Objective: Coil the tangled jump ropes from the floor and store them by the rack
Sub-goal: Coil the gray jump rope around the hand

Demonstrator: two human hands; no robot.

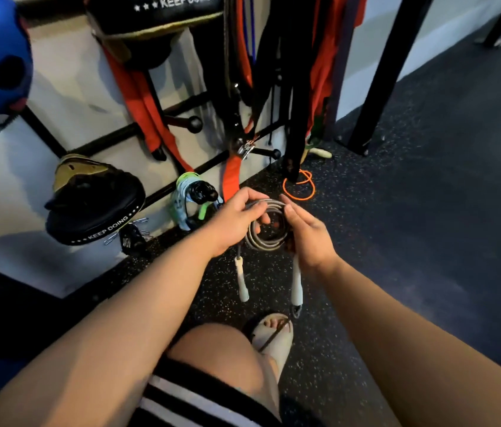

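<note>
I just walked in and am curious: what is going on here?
A person by the rack holds a coiled grey rope in both hands. The left hand grips its top, the right hand its right side. Its two white handles hang below. An orange rope lies on the floor nearby.

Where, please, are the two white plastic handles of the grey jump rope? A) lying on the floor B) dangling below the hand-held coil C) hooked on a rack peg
B: the white plastic handles hang beneath the grey coiled jump rope, which the left hand and right hand hold.
</note>
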